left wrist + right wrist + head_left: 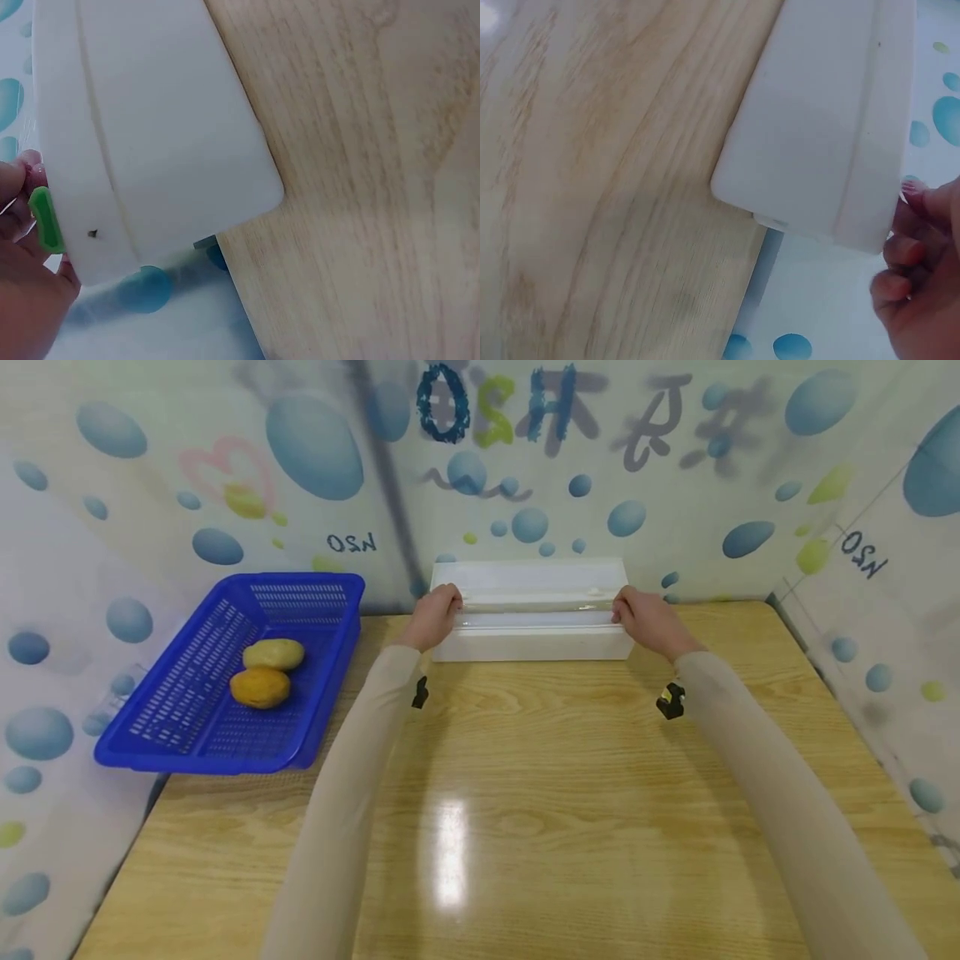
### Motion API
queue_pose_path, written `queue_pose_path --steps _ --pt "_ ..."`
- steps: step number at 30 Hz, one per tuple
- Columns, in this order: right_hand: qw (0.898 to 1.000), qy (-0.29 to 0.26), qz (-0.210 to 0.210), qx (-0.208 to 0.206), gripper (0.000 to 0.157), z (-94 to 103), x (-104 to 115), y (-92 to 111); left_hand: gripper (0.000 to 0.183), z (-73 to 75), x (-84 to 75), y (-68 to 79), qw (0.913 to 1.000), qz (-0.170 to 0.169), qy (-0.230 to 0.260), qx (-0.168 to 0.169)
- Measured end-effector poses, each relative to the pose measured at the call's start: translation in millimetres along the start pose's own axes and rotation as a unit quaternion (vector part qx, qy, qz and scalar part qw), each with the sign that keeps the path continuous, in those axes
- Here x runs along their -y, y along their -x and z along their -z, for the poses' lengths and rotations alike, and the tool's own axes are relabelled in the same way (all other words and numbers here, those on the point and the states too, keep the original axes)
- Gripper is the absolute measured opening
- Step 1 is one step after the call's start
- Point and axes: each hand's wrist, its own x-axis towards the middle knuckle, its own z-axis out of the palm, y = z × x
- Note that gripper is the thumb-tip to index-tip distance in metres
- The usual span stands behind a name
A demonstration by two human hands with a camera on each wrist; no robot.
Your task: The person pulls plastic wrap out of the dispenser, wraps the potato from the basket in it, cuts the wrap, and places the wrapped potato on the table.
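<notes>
A long white cling film dispenser [532, 645] stands at the back of the table with its lid raised against the wall. Clear cling film [536, 607] is stretched across its opening. My left hand [435, 617] pinches the film at the left end, my right hand [649, 618] at the right end. The left wrist view shows the dispenser's white front [157, 127] and a green clip-like piece [47, 220] beside the left fingers. In the right wrist view, curled fingers of the right hand [926, 262] are at the dispenser's end; the film there is hard to make out.
A blue plastic basket [315, 727] sits at the table's left side, holding a pale yellow oval fruit or potato [273, 654] and a yellow-orange mango-like fruit [260, 687]. The wooden table [570, 793] meets patterned wall sheets [675, 485] behind and at both sides.
</notes>
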Motion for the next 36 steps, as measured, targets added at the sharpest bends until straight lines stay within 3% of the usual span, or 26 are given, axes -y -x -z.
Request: queue_pose_path --steps 6,11,13,16,21,26,30,36 --pt "0.994 -0.085 -0.052 0.055 0.035 8.1 0.2 -3.1 0.015 0.0 4.3 -5.7 0.9986 0.009 0.051 0.009" --pt "0.993 -0.080 -0.045 0.074 0.028 10.1 -0.6 -6.6 0.012 0.7 9.2 -6.5 0.9966 -0.001 0.081 0.013" --pt "0.995 -0.074 -0.035 0.064 0.019 9.4 -2.6 -8.8 0.014 2.1 10.3 -6.8 0.9963 -0.002 0.085 0.017" --pt "0.994 -0.088 -0.041 0.041 0.013 8.3 -7.6 -11.4 0.014 6.6 12.4 -7.2 0.9915 0.028 0.124 0.029" --pt "0.993 -0.111 -0.051 0.001 0.015 8.9 -7.4 -11.6 0.013 19.4 13.9 -9.2 0.9730 0.092 0.201 0.066" --pt "0.988 -0.138 -0.058 -0.023 0.021 10.1 -3.7 -11.4 0.014 26.7 11.2 -12.5 0.9701 0.107 0.201 0.085" --pt "0.974 -0.217 -0.067 -0.010 0.020 11.3 -1.6 -13.4 0.013 30.0 11.4 -13.6 0.9683 0.109 0.214 0.070" --pt "0.940 -0.333 -0.075 -0.004 0.014 13.8 0.9 -17.4 0.010 34.3 11.2 -18.2 0.9622 0.110 0.246 0.041"
